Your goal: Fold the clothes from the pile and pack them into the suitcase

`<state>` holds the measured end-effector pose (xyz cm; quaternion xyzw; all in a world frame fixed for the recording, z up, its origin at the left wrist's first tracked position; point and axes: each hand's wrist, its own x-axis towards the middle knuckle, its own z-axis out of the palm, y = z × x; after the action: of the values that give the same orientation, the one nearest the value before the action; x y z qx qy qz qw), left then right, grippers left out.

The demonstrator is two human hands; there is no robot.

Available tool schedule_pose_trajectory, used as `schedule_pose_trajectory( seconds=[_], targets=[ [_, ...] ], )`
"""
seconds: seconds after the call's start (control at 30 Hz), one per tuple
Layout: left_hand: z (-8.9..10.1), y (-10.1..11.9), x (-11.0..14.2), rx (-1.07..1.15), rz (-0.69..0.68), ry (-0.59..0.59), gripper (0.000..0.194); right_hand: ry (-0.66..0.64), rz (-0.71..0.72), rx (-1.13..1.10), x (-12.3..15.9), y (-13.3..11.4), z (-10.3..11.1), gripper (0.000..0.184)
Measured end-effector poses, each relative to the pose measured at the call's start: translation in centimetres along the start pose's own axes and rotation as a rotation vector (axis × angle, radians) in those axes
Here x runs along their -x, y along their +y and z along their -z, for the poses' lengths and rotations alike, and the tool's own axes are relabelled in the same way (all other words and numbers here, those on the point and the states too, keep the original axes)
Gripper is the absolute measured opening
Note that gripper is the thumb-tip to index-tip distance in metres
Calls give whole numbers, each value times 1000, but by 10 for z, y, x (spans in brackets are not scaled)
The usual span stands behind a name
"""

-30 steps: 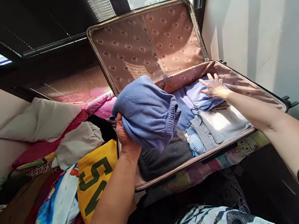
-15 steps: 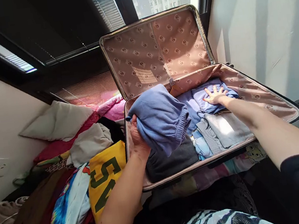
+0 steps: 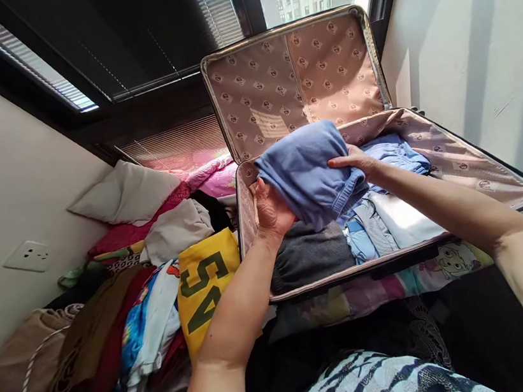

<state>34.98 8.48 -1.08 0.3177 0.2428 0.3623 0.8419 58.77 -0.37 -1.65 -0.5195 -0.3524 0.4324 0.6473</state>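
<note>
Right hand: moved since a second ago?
Yes. The right hand left the folded blue clothes at the suitcase's far end and now rests on the held blue garment.

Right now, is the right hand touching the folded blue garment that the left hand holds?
Touching. The head view shows the right hand laid on the folded blue garment, fingers on its right side, while the left hand grips its left end.
</note>
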Motion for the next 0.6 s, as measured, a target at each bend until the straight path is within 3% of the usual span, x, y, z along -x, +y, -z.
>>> schedule_pose_trajectory(
  seconds=[0.1,0.2,0.3,0.47,0.53,0.6],
  targets=[
    [1,3,-3,15,58,43,50,94,-36,179,-24,13,40,80],
    [5,1,-8,-20,178,169,37,272,-237,766,-41,36,74,89],
    [6,-3,-9,-54,238,197,27,387,-285,1241,-48,56,81,89],
    [3,-5,-3,-116,258,144,30,27,151,1577,-51,86,44,82],
    [3,-5,0,-128,259,118,29,-124,162,1638,-51,105,34,84],
    [4,-4,1,-130,255,86,27,-219,4,1664,-53,125,33,81]
  ],
)
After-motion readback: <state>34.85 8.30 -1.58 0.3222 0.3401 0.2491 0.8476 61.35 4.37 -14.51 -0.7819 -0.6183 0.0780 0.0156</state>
